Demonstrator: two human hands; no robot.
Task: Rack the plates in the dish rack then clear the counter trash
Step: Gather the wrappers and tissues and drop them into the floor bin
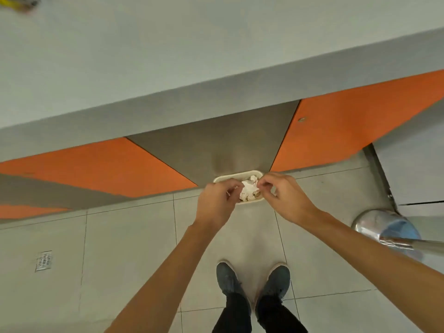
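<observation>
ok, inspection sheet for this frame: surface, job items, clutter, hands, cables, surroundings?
Surface: grey counter across the top of the view.
Job's things: cream tray holding crumpled paper; no plates or rack in view.
Clutter: blurred yellow item at the counter's top-left corner, cannot identify.
Hands: left hand and right hand grip the tray's ends, fingers curled.
Cables: nothing seen.
Surroundings: orange cabinet fronts, tiled floor, drain, steel bin at right.
</observation>
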